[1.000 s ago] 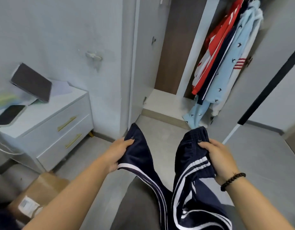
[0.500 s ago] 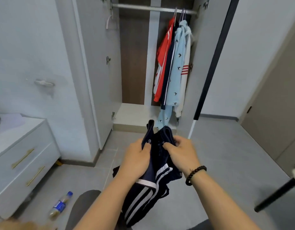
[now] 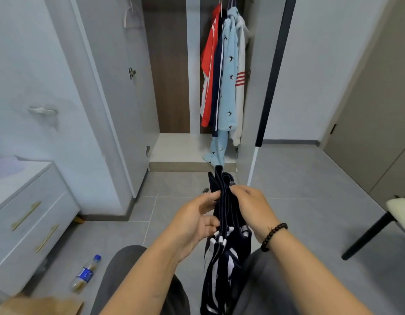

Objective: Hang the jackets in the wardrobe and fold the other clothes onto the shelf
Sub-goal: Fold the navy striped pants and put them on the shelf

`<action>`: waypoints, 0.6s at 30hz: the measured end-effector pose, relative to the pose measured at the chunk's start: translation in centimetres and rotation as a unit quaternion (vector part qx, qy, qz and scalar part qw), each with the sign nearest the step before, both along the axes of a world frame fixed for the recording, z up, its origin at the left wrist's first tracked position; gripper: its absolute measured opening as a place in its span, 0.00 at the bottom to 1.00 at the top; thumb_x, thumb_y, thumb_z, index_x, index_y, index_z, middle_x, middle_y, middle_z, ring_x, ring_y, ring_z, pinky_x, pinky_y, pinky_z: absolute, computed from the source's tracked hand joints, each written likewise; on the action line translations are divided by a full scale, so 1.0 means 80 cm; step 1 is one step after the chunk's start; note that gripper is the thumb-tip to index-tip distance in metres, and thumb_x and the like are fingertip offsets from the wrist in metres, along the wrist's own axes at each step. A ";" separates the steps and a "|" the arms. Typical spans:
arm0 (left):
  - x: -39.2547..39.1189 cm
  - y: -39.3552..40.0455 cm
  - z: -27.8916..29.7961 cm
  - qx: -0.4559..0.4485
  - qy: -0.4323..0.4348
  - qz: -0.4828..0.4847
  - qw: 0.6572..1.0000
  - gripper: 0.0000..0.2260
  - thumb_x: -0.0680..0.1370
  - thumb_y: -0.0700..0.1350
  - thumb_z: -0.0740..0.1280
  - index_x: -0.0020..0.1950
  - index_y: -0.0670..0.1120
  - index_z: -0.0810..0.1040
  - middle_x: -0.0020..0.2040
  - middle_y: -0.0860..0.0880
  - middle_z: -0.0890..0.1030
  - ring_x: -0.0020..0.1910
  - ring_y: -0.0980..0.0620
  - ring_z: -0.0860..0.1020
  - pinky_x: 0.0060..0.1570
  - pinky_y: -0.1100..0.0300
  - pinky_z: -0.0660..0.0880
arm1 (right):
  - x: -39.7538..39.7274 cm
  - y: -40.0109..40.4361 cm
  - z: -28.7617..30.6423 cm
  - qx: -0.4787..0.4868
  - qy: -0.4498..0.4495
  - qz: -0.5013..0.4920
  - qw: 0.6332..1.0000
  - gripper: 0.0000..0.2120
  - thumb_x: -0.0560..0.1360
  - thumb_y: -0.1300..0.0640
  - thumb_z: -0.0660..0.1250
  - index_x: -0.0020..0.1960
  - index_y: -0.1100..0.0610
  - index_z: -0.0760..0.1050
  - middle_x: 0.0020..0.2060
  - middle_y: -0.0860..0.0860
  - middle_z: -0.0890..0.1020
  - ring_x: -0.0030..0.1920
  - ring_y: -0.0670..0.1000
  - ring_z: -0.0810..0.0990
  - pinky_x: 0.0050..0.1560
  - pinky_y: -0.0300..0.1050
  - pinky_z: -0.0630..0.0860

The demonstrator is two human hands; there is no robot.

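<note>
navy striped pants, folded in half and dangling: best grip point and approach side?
Grip the navy striped pants at the bunched top fold, above the white stripes, pinching from both flanks. The layers stack edge-on toward the camera and the legs hang straight down, so a side pinch catches every layer. That is where the left hand and right hand hold it now, fingers curled against the stack.

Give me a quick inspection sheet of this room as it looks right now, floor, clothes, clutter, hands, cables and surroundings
Surface: grey tiled floor.
Job's things: navy striped trousers folded lengthwise, held up between both hands; four jackets hanging in the open wardrobe.
Clutter: plastic bottle lying on the floor; cardboard box at bottom left.
Grippers: left hand and right hand both grip the trousers.
Cables: nothing seen.
Surroundings: white drawer unit at left; chair at right.
</note>
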State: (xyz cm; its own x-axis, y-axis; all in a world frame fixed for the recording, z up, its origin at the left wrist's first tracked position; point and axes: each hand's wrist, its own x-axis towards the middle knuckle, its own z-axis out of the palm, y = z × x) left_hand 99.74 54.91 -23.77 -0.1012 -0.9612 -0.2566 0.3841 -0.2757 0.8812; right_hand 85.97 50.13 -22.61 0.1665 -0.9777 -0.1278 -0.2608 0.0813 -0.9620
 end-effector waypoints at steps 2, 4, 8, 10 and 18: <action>-0.004 0.004 -0.007 -0.017 -0.003 0.013 1.000 0.16 0.79 0.35 0.61 0.63 0.46 0.79 0.52 0.45 0.83 0.30 0.55 0.73 0.33 0.60 0.75 | -0.003 0.004 0.001 0.008 -0.016 0.001 1.000 0.16 0.78 0.50 0.60 0.45 0.61 0.80 0.37 0.61 0.81 0.37 0.56 0.79 0.40 0.50 0.74; -0.006 0.008 -0.014 -0.031 -0.048 0.038 0.998 0.19 0.78 0.31 0.60 0.61 0.49 0.80 0.56 0.48 0.82 0.29 0.57 0.72 0.30 0.65 0.73 | -0.005 0.008 0.002 0.009 -0.034 0.008 0.999 0.13 0.77 0.49 0.63 0.45 0.57 0.81 0.40 0.57 0.84 0.40 0.55 0.83 0.41 0.49 0.78; -0.003 0.018 -0.026 -0.070 -0.152 0.080 0.983 0.20 0.76 0.34 0.67 0.56 0.60 0.81 0.58 0.55 0.80 0.29 0.58 0.75 0.32 0.67 0.73 | -0.004 0.013 -0.004 0.020 -0.066 0.031 0.997 0.12 0.70 0.48 0.71 0.49 0.55 0.80 0.40 0.51 0.85 0.40 0.50 0.85 0.41 0.44 0.81; 0.000 0.021 -0.031 -0.094 -0.155 0.093 0.979 0.20 0.75 0.34 0.69 0.57 0.58 0.80 0.54 0.53 0.82 0.34 0.56 0.79 0.38 0.67 0.76 | 0.000 0.012 -0.004 0.013 -0.047 0.040 0.998 0.14 0.68 0.51 0.74 0.51 0.54 0.79 0.41 0.50 0.85 0.41 0.49 0.85 0.44 0.45 0.81; 0.017 0.022 -0.034 -0.173 -0.145 0.174 0.959 0.19 0.78 0.44 0.67 0.67 0.59 0.73 0.63 0.60 0.78 0.61 0.62 0.76 0.59 0.61 0.75 | 0.044 -0.009 0.035 0.000 -0.020 0.029 0.999 0.02 0.70 0.63 0.68 0.39 0.61 0.77 0.34 0.56 0.80 0.34 0.52 0.80 0.39 0.48 0.79</action>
State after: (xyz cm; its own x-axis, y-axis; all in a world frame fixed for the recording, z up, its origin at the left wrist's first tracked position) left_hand 101.12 56.64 -26.49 0.2676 -0.9567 0.1148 0.1258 0.1528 0.9802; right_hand 89.45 49.43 -19.79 0.2269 -0.9664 -0.1209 -0.2272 0.0682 -0.9715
